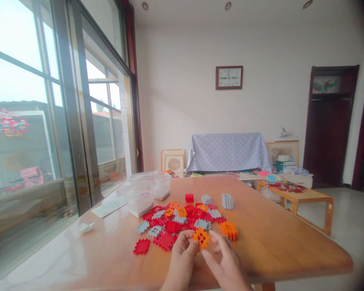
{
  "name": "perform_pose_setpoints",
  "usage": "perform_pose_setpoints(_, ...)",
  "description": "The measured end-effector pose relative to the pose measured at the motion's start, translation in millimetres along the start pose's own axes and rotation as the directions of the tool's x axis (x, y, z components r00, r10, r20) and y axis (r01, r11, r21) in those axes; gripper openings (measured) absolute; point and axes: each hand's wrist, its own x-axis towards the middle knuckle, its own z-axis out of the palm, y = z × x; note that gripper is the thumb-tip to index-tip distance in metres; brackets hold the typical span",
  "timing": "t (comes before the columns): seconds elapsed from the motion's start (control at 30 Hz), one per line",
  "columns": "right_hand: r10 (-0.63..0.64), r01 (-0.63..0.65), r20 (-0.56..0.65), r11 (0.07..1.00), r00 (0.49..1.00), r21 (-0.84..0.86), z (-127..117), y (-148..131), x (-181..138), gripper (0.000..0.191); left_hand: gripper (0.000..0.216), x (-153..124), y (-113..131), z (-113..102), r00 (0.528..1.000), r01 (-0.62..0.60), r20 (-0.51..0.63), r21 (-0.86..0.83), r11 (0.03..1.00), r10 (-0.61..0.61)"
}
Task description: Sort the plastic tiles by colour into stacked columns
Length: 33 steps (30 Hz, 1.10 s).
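In our left hand we pinch an orange windowed piece between thumb and fingers, raised above the near part of the wooden bench. Our right hand is just beside it, thumb spread away from the fingers — whether a fingertip touches the piece's edge, we cannot tell.

Beyond our hands we see a loose pile of red, gray and orange notched pieces, with one red square piece lying at its near left. An orange stack stands to the right of the pile; behind are a red stack and two gray stacks. Left of these lie clear plastic packaging and a paper sheet.
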Motion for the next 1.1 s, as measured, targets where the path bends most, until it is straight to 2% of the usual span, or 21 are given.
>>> perform_pose_setpoints(0.17, -0.087, 0.084, -0.013, 0.983, 0.996, -0.165, 1, 2, -4, 0.047, 0.041, 5, -9, -3, 0.998, 0.02, 0.057, -0.051, 0.998, -0.017)
perform_pose_setpoints(0.43, -0.058, 0.033, -0.097, 0.969, 0.994, -0.246, 4, 5, -2, 0.039, 0.04, 5, -7, 3, 0.998, 0.021, 0.063, -0.023, 0.999, -0.02)
perform_pose_setpoints(0.53, -0.033, -0.021, -0.172, 0.953, 0.985, -0.302, -9, 12, 8, 0.039, 0.038, 6, -7, 6, 0.995, -0.087, 0.048, 0.084, 0.993, 0.083)
perform_pose_setpoints(0.67, -0.01, -0.104, -0.249, 0.892, 0.968, -0.44, -34, 31, 30, 0.036, 0.031, 6, -15, 7, 0.979, -0.202, 0.086, 0.305, 0.931, 0.185)
perform_pose_setpoints(0.8, 0.068, -0.22, -0.289, 0.815, 0.955, -0.536, -49, 50, 46, 0.037, 0.028, 6, -23, 6, 0.977, -0.21, 0.144, 0.479, 0.853, 0.159)
perform_pose_setpoints(0.9, 0.111, -0.26, -0.279, 0.771, 0.954, -0.582, -51, 55, 51, 0.036, 0.023, 4, -22, 7, 0.978, -0.209, 0.128, 0.593, 0.777, 0.165)
perform_pose_setpoints(1.0, 0.131, -0.269, -0.262, 0.745, 0.956, -0.61, -50, 55, 52, 0.036, 0.02, 3, -19, 9, 0.975, -0.216, 0.106, 0.634, 0.742, 0.193)
perform_pose_setpoints(1.1, 0.148, -0.268, -0.24, 0.742, 0.959, -0.614, -50, 53, 52, 0.036, 0.019, 3, -18, 9, 0.978, -0.204, 0.1, 0.631, 0.749, 0.182)
